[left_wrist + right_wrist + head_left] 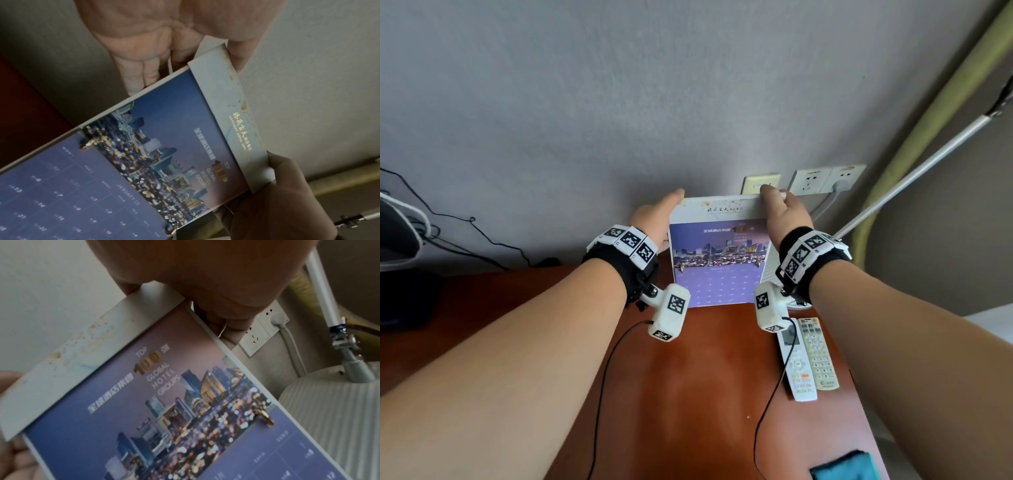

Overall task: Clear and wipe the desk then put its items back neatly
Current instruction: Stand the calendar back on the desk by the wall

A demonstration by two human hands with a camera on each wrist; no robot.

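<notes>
Both hands hold the desk calendar (717,253) by its top corners, upright at the desk (705,377) back by the wall: left hand (654,219) fingers behind, thumb on top; right hand (784,212) curled over the corner. Seat its base flat, square to the wall (clear of the two remotes (806,356)), then let go.

Purple-blue calendar (717,260); reddish-brown desk (705,394)
</notes>
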